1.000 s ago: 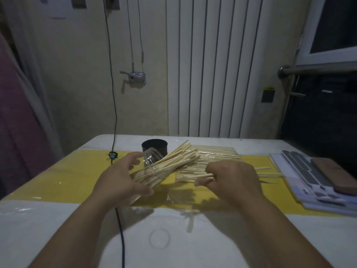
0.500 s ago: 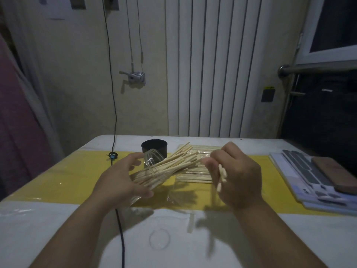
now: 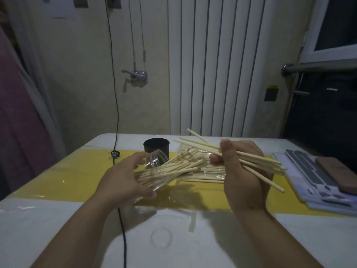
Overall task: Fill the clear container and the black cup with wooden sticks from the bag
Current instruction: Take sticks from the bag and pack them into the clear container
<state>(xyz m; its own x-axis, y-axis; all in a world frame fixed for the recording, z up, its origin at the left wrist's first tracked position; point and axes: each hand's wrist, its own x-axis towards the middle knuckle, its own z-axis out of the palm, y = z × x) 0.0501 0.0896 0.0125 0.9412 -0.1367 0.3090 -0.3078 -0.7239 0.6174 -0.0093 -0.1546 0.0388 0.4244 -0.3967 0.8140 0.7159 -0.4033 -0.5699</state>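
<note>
Left hand [image 3: 123,178] curls round tilted ribbed clear plastic container [image 3: 156,161], mouth turned rightward for loading. Right hand [image 3: 243,175] clamps bundle of pale wooden sticks [image 3: 257,158] above, apparently, clear bag [image 3: 212,174]. Round black cup [image 3: 154,147] upright behind.

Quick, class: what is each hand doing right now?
Left hand: grips the tilted clear container.
Right hand: grips a bundle of wooden sticks.
</note>
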